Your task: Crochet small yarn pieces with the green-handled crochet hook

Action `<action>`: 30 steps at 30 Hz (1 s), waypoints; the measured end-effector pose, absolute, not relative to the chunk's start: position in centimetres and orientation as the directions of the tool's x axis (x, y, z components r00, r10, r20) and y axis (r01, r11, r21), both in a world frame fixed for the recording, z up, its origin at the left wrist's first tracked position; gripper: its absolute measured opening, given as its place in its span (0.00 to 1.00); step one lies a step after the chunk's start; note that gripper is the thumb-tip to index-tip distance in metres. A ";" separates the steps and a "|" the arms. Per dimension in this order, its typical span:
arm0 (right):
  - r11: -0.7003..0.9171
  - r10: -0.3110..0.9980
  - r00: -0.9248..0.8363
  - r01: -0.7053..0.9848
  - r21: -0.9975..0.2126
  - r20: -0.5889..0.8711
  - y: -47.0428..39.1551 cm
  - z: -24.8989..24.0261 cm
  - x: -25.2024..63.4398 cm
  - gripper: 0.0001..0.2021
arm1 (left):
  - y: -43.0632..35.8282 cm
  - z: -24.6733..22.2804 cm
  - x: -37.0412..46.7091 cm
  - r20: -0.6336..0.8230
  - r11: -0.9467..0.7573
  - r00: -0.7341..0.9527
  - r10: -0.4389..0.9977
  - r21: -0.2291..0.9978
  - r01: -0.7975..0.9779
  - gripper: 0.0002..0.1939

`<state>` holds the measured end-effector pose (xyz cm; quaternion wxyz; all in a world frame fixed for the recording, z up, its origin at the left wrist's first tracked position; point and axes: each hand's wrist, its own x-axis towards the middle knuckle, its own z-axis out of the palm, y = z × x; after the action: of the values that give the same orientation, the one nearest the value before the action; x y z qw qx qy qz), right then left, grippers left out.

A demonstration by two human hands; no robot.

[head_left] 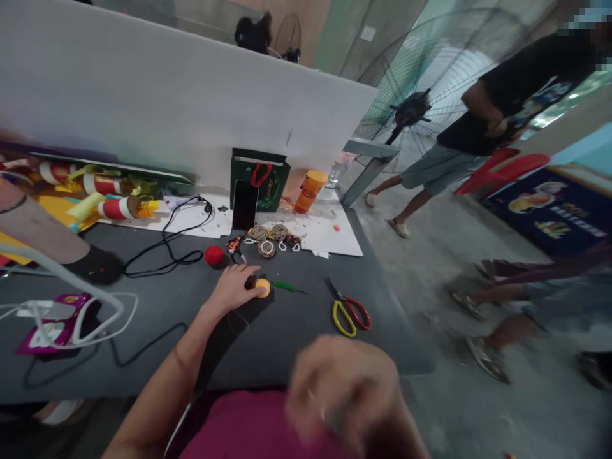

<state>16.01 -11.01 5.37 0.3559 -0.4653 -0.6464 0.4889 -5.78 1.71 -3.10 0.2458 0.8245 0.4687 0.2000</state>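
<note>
My left hand (234, 288) rests on the grey table, its thumb and fingers around a small orange ball (262, 288). A thin thread lies loose by the wrist. Close to the camera, my right hand (345, 390) is raised and blurred, with the fingers curled in. Something small may be between them, but blur hides it. Just right of the ball lies a green-handled awl (284, 285) with a thin metal tip. Scissors (348, 309) with one yellow and one red handle lie farther right. A red ball (214, 255) sits beyond my left hand.
Beaded ornaments (266, 248), a black phone (245, 205), a green paper bag (272, 180) and an orange bottle (310, 191) stand or lie towards a white partition (182, 95). Black cord (165, 245) and white cables (115, 303) cross the left side. A large fan (411, 109) and people stand right.
</note>
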 end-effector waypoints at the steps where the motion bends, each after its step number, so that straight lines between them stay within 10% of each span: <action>1: 0.081 0.935 -0.354 0.263 -0.961 -0.018 -10.5 4.6 15.5 0.12 | 1.5 -3.0 -5.6 0.098 -0.456 0.498 0.862 0.581 0.674 0.24; 9: -0.092 0.994 0.078 0.261 -0.961 -0.074 -5.6 -3.5 12.5 0.18 | 1.0 -2.0 -4.7 0.142 -0.553 0.594 0.792 0.578 0.600 0.14; 21: -0.231 0.970 -0.032 -0.416 -0.879 -0.239 -3.5 -2.2 12.3 0.23 | 1.7 -1.8 -5.7 0.283 -0.552 0.535 0.796 0.701 0.451 0.08; 30: -0.295 0.954 -0.111 -0.506 -0.811 -0.278 -2.6 -4.0 12.5 0.22 | 2.4 -2.2 -6.5 0.347 -0.398 0.200 0.916 0.726 0.561 0.14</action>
<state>12.55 -2.58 -3.98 0.5266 -0.4090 -0.2741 0.6930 -6.53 2.44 -2.24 0.2283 0.7402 0.4991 0.3885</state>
